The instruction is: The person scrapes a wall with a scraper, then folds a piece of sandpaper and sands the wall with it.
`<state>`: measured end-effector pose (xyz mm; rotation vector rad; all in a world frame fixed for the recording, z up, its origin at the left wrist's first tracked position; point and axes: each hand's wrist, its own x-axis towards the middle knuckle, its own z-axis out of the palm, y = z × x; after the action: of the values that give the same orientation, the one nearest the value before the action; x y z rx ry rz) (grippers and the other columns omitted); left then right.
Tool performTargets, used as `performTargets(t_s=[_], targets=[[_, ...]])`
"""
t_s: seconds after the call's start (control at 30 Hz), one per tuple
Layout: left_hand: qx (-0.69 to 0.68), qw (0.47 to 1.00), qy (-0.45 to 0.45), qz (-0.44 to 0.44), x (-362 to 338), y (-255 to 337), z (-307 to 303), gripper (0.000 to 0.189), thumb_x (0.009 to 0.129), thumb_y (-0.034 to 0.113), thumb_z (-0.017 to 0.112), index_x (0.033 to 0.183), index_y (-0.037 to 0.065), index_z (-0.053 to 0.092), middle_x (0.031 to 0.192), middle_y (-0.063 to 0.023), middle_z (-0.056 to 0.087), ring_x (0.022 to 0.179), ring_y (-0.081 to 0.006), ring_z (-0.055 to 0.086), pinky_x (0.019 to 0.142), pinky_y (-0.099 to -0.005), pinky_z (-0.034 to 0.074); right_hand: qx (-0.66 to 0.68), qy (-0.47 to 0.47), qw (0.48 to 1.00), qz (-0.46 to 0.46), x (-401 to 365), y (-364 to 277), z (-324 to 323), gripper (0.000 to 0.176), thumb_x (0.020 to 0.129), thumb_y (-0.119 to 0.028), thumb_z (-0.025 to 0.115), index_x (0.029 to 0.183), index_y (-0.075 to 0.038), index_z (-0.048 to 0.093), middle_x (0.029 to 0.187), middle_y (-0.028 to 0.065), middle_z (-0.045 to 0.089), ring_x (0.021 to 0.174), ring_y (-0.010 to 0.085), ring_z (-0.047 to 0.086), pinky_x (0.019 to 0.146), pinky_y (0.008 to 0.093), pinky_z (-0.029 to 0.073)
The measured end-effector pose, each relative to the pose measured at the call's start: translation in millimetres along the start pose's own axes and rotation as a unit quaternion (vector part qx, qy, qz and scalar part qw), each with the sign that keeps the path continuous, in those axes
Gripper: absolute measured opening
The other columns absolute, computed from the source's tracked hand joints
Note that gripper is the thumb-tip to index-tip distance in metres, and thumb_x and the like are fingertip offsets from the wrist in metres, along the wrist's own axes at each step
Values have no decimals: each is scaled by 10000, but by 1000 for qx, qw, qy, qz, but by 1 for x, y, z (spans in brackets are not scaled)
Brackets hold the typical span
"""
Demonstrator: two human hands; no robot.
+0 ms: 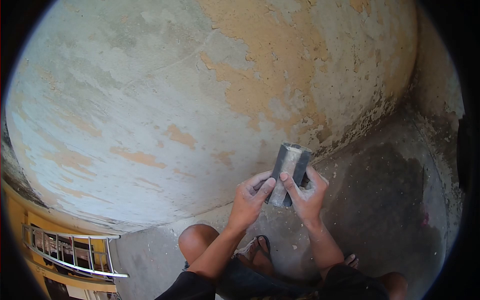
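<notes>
A folded strip of dark sandpaper [290,167], dusty grey down its middle, stands upright in front of a peeling wall [165,100]. My left hand [248,200] pinches its lower left edge with thumb and fingers. On its right side my right hand [307,195] grips it, with the forefinger laid across the front. Both hands are dusted with pale powder. Below them are my bent knee [197,240] and a foot in a sandal [257,252].
The wall is patchy, with white and grey paint flaking off an ochre layer. It meets a dark, stained concrete floor [390,200] at the right. A yellow frame with a metal grille [70,252] sits at the lower left.
</notes>
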<state>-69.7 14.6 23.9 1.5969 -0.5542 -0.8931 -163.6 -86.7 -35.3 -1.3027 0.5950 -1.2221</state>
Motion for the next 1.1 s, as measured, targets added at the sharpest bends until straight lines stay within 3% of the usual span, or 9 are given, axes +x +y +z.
performTargets(t_s=[0.13,0.27,0.33,0.57,0.67,0.73,0.83,1.0,1.1], targets=[[76,993,38,80,-1,0,5,326,985,193,614,1194,-57,621,1030,-60,679,933,-91,591,826,-251,489,-10,0,999,-39,-3,-5,5,270,825,-213,788,896,15,661,728,115,626,621,197,583,598,317,464],[90,987,72,115,1,-3,2,322,982,185,617,1177,-71,615,1037,-76,684,934,-99,604,829,-256,496,-1,-28,999,-36,-4,-4,-1,300,874,-257,746,903,24,644,746,107,634,668,162,585,634,328,468],[82,987,72,116,-2,3,6,322,979,178,622,1180,-73,613,1039,-77,684,935,-101,609,835,-257,497,70,-86,984,139,-4,6,-9,331,910,-278,710,969,44,658,818,75,675,768,129,601,721,309,486],[55,991,66,98,-4,-3,10,327,955,156,657,1177,-78,610,1058,-96,688,934,-108,626,831,-258,510,273,-142,935,178,10,13,-10,354,865,-217,767,1079,51,681,990,47,697,913,106,608,842,260,481],[41,995,52,80,-1,-8,5,324,951,151,661,1182,-71,611,1068,-98,688,927,-105,628,815,-252,515,277,-106,939,176,5,12,-2,306,829,-158,797,1031,48,695,915,32,675,833,87,582,758,244,471],[44,995,45,74,1,-9,2,314,947,141,663,1183,-60,613,1071,-93,687,930,-106,627,821,-252,511,139,-70,982,105,5,11,-1,267,810,-118,806,989,52,703,799,12,619,728,77,525,653,233,428],[20,999,13,36,5,-4,-2,294,934,121,672,1176,-38,617,1049,-76,685,922,-106,622,827,-254,502,90,-39,994,46,3,4,-1,243,807,-109,805,954,58,705,720,4,554,669,67,464,587,238,379],[-33,996,-82,-8,8,4,-25,305,898,88,702,1171,-10,607,952,-38,665,891,-104,608,822,-256,488,126,-34,990,61,-1,-4,-2,217,808,-108,805,927,48,712,725,15,582,667,61,503,582,238,397],[33,993,-116,0,2,22,-29,366,873,68,719,1202,-13,583,895,-20,645,851,-97,605,780,-256,497,195,-41,974,108,-5,-12,1,209,809,-126,807,911,34,719,735,21,608,668,67,540,586,238,415]])
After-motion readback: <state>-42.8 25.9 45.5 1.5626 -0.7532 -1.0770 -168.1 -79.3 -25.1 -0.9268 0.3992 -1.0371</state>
